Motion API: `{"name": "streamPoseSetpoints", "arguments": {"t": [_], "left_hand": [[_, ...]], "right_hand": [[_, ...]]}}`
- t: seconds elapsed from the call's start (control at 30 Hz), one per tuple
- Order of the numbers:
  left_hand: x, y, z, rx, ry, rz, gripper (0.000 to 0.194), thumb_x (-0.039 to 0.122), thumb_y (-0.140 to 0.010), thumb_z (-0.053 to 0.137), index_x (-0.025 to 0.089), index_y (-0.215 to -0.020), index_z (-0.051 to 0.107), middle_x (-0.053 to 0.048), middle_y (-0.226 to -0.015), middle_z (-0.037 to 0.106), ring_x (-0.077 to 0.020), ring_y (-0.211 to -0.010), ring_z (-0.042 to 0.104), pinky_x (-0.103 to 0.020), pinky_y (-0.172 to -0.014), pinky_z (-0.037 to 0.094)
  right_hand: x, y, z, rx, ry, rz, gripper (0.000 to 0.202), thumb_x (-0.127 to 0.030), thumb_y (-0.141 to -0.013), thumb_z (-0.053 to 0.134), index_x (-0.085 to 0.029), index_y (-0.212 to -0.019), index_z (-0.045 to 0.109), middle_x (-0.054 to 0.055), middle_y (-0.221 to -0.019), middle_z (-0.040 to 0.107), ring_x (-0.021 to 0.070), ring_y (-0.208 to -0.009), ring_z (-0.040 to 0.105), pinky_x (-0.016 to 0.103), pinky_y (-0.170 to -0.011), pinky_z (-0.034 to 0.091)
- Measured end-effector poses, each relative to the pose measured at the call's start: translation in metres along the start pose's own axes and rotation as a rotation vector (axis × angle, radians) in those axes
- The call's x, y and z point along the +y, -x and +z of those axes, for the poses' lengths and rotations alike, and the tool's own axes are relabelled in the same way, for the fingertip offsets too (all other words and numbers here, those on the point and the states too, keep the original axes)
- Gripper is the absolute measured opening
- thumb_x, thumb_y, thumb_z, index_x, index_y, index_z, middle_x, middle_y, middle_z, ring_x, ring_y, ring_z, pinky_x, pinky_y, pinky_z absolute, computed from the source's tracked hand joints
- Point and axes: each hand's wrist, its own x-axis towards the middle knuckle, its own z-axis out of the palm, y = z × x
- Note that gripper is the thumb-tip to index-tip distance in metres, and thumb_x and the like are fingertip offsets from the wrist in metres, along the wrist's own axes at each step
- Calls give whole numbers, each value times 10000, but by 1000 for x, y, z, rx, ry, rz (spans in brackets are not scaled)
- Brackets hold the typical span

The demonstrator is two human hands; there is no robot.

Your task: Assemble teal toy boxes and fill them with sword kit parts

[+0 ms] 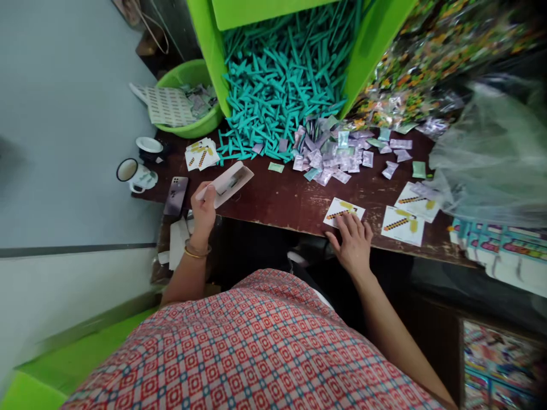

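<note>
My left hand point(204, 213) is closed around a small white carton point(234, 181). The carton's open side tilts up, and something small and dark shows inside, too unclear to name. My right hand point(354, 239) lies with its fingers stretched over the lower edge of a printed card point(335, 212) near the table's front edge. The card is white with a yellow and black tool picture. Two similar cards, one here point(402, 226) and one partly under plastic point(417, 199), lie to its right. A small stack of such cards point(207, 152) sits beyond my left hand.
A green bin point(207, 40) spills teal plastic pieces point(282, 85) onto the brown table point(277, 202). Small sachets point(329, 151) are heaped beside them. At left are a green basin point(188, 132), a mug point(143, 177) and a phone point(176, 196). Clear plastic point(491, 159) and printed boxes point(513, 250) occupy the right.
</note>
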Motion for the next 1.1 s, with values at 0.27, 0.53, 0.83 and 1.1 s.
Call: {"name": "streamPoseSetpoints", "arguments": {"t": [0.27, 0.53, 0.83, 1.1], "left_hand": [[-2, 29, 25, -304, -150, 240, 406, 557, -1001, 582, 195, -1126, 719, -128, -1247, 762, -290, -1221, 684, -459, -1151, 463], [-51, 70, 59, -705, -558, 431, 790, 391, -881, 756, 162, -1582, 471, -196, -1703, 384, -429, -1608, 271, -629, -1326, 81], [-26, 50, 107, -515, -430, 370, 618, 451, -942, 694, 170, -1482, 587, -209, -1653, 451, -433, -1579, 329, -664, -1306, 147], [7, 71, 90, -383, 10, 205, 261, 408, -1011, 614, 247, -1098, 800, -134, -1375, 702, -302, -1315, 649, -509, -1206, 449]], "right_hand": [[11, -3, -11, -74, 32, -61, 508, -493, -1068, 481, -225, -1478, 617, 147, -1546, 601, 323, -1483, 493, 574, -1247, 280], [58, -64, -39, 36, 90, 276, 418, -433, -1042, 504, -230, -1349, 702, 154, -1467, 633, 347, -1429, 478, 568, -1176, 345], [96, -258, -17, 32, 94, 425, 561, -178, -978, 486, -129, -1535, 541, 230, -1653, 408, 359, -1472, 359, 527, -1163, 315], [131, -317, -68, 357, -47, 507, 332, -182, -1019, 432, -127, -1099, 750, 202, -1148, 711, 300, -1114, 568, 477, -1030, 427]]}}
